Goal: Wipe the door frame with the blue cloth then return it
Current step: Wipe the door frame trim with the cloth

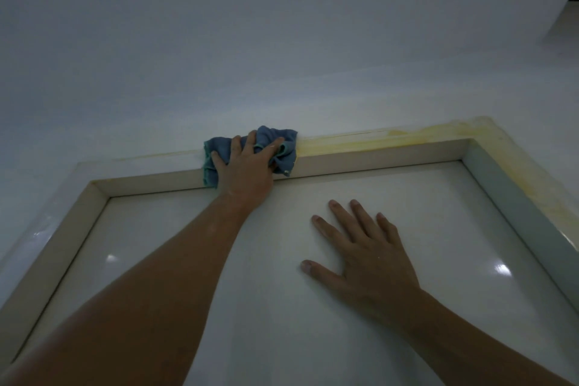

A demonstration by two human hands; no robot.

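1. The blue cloth is bunched on the top bar of the door frame, left of a yellow stain.
2. The left hand presses on the cloth and grasps it with spread fingers.
3. The right hand lies flat and released on the white door below.

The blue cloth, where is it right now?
In the head view the blue cloth is bunched under the left hand on the door frame's top rail, just left of the yellow staining.
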